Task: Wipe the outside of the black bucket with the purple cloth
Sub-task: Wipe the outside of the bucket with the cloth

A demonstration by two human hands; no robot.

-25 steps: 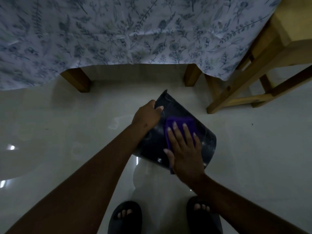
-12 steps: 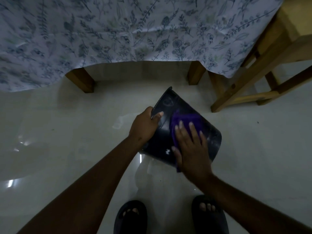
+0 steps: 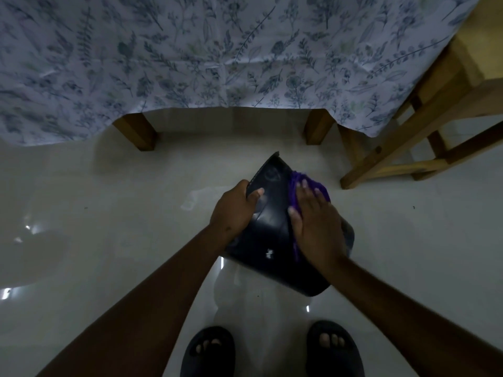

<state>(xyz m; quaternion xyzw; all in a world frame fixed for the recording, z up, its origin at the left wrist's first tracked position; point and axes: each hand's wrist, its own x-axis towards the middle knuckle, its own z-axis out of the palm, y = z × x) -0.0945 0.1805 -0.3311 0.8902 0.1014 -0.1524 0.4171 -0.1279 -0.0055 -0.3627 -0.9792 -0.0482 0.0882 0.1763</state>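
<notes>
Bucket [image 3: 268,242], black and tipped on its side over the pale floor [image 3: 109,213] ahead of your sandals, is clamped at its rim by your left hand [image 3: 234,210], while your right hand [image 3: 315,227] lies flat, fingers [image 3: 304,190] spread, pressing the purple cloth [image 3: 295,183] against its outer wall.

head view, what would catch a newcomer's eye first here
The black bucket at centre, held tipped above the pale floor: the left hand grips its rim, the right hand presses the purple cloth flat on its side. Behind, a floral tablecloth hangs across the top.
</notes>
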